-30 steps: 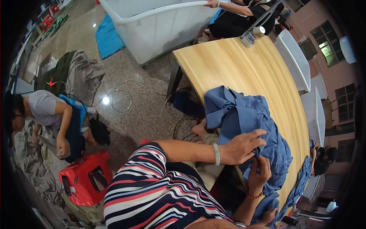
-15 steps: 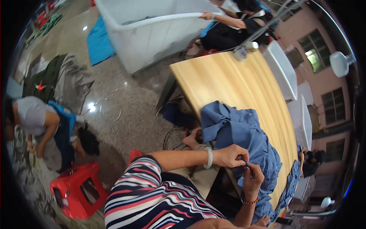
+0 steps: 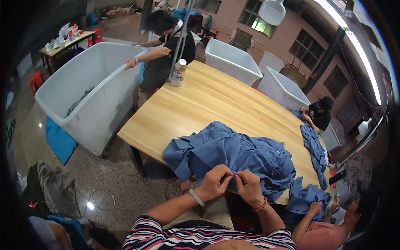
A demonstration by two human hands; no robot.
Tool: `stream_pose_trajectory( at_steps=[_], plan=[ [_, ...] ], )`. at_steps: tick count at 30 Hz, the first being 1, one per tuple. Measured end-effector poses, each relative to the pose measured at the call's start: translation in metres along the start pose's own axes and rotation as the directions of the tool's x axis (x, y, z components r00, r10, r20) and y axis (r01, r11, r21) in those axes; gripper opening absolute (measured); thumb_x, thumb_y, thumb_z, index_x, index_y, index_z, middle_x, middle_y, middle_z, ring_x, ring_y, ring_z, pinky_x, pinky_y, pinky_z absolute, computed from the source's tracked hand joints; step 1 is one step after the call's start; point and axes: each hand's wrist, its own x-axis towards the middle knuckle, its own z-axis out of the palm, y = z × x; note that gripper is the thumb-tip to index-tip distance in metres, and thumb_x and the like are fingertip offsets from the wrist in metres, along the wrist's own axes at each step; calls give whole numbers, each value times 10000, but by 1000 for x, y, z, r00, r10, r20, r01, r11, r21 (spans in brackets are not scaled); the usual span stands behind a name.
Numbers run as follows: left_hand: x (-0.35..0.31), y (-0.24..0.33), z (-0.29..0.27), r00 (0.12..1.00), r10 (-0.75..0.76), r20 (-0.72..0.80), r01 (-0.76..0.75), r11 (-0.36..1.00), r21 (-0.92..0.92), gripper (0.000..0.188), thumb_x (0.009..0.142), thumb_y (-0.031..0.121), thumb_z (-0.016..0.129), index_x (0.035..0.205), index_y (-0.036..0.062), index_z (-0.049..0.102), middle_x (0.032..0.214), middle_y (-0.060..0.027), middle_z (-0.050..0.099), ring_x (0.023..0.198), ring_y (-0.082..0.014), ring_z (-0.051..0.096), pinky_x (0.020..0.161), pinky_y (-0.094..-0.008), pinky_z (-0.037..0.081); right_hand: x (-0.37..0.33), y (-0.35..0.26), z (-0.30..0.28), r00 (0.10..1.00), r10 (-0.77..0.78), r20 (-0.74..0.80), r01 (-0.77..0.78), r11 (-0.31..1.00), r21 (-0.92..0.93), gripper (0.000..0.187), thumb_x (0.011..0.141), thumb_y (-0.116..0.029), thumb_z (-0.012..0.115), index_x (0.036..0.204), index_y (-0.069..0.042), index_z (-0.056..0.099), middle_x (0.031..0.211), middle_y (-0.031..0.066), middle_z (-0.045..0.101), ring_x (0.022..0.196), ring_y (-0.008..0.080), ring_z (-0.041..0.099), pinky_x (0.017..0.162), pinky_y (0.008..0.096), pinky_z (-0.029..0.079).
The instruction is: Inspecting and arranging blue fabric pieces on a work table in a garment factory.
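In front of my body, my left hand [image 3: 214, 183] and my right hand [image 3: 251, 188] are held close together, fingers bent and closed in a pinch. Between their fingertips shows a small dark bluish piece [image 3: 234, 175]; it looks like a scrap of cloth, but its exact kind is too small to tell. Just beyond the hands, a rumpled heap of blue fabric [image 3: 237, 150] lies along the near edge of the wooden table [image 3: 187, 104]. Part of the fabric hangs over that edge, behind my left hand.
A person stands at the far left, holding the rim of a large white tub [image 3: 87, 112]. Two more people handle blue cloth [image 3: 310, 141] along the table's right side. A jar [image 3: 178, 75] stands at the far corner by a metal pole. White bins [image 3: 233, 62] line the far side.
My view has swung to the right and up, bringing in more of the table, the tub and the people. Both hands keep their pinch on the small bluish piece.
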Motion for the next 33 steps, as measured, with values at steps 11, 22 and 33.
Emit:
stream_pose_trajectory(
  at_steps=[11, 22, 33],
  plan=[
    [21, -7, -7, 987, -124, 102, 90, 952, 293, 114, 845, -9, 629, 956, 16, 633, 771, -62, 603, 638, -111, 581, 570, -248, 448, 4, 22, -7, 987, -131, -89, 136, 990, 45, 116, 773, -57, 747, 836, -60, 651, 730, 91, 599, 624, 271, 614, 554, 351, 489],
    [41, -15, -17, 758, -577, 303, 604, 797, 4, 88, 954, 68, 608, 983, -9, 638, 780, 15, 624, 602, -36, 562, 554, -194, 470, 3, 57, -13, 956, 190, -225, -152, 972, 177, 252, 830, -6, 695, 1079, -10, 657, 952, 119, 672, 601, 185, 613, 557, 276, 482],
    [51, -1, -10, 825, -461, 327, 405, 886, 227, 57, 907, 18, 609, 961, 1, 615, 817, -2, 609, 699, -46, 570, 595, -215, 468, 14, 58, 11, 958, 221, 184, -287, 780, 556, 140, 892, 21, 611, 1007, 15, 691, 864, 30, 666, 639, 66, 615, 555, 208, 504]
  ],
)
